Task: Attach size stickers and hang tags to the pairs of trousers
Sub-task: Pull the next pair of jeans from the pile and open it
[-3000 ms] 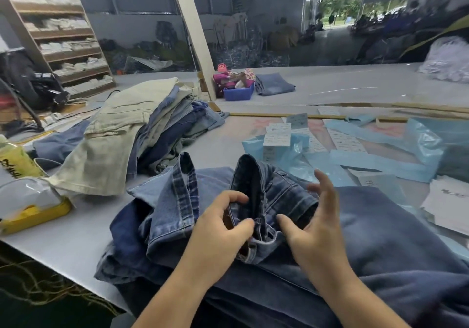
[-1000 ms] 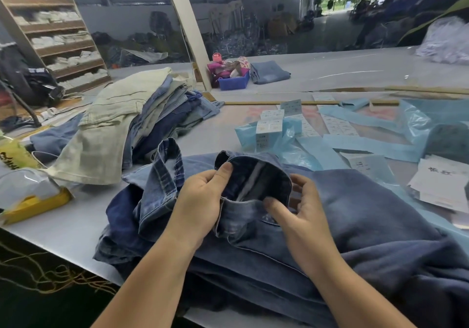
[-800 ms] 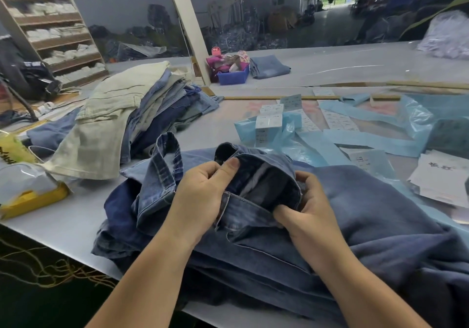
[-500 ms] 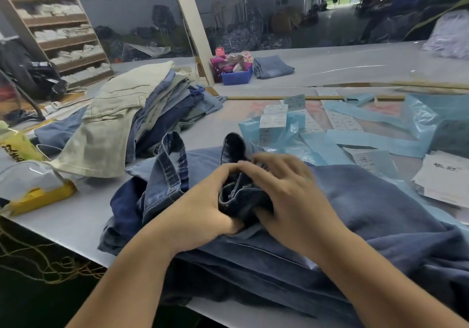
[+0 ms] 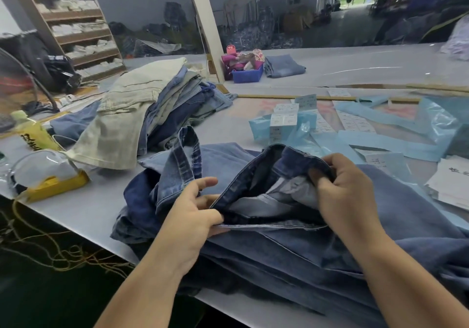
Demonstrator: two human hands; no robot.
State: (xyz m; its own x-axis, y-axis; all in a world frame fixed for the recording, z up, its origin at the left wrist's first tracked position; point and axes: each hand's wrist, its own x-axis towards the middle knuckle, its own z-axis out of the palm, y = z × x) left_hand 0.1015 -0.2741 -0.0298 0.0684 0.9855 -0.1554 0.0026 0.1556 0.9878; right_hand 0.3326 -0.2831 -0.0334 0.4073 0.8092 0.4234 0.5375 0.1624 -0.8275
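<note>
A pair of blue denim trousers (image 5: 317, 249) lies on top of a heap of jeans at the near edge of the white table (image 5: 83, 208). Its waistband is pulled wide, showing the pale pocket lining inside. My left hand (image 5: 195, 221) pinches the near left edge of the waistband. My right hand (image 5: 347, 190) grips the far right edge, fingers curled over the band. White size sticker sheets (image 5: 284, 116) on blue backing strips lie beyond the jeans. White hang tags (image 5: 454, 185) sit at the right edge.
A tall stack of beige and blue trousers (image 5: 142, 114) lies at the left. A clear bag with a yellow strip (image 5: 45, 178) and a yellow bottle (image 5: 33, 137) sit at the near left. A blue bin (image 5: 247, 75) and folded jeans (image 5: 284, 65) stand at the back.
My hands were bunched together on the closed waistband half a second ago. They have since moved apart, spreading the waistband wide and exposing the lining.
</note>
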